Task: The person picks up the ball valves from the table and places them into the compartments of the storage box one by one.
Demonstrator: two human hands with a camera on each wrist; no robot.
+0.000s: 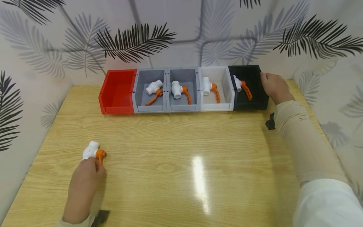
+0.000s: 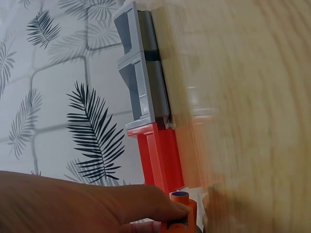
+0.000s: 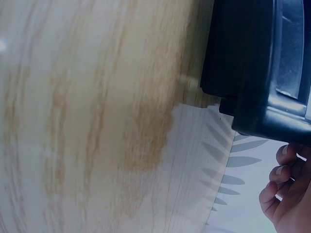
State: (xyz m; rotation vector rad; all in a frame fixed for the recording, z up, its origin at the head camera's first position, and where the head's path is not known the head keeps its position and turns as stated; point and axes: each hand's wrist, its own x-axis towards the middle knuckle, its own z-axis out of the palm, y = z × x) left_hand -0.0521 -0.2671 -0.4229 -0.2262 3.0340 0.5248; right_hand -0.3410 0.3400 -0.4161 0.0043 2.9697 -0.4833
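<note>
My left hand grips a white ball valve with an orange handle, low over the left part of the table. In the left wrist view, the thumb lies against the orange handle, while most of the white body is hidden. At the far right, my right hand holds the right side wall of a black bin. The right wrist view shows its curled fingers by the bin's outer side. Inside that bin sits another white valve with an orange handle.
Left of the black bin stand a white bin, two grey bins and a red bin, all in one row. The white and grey bins each hold a valve. A leaf-patterned curtain hangs behind the wooden table.
</note>
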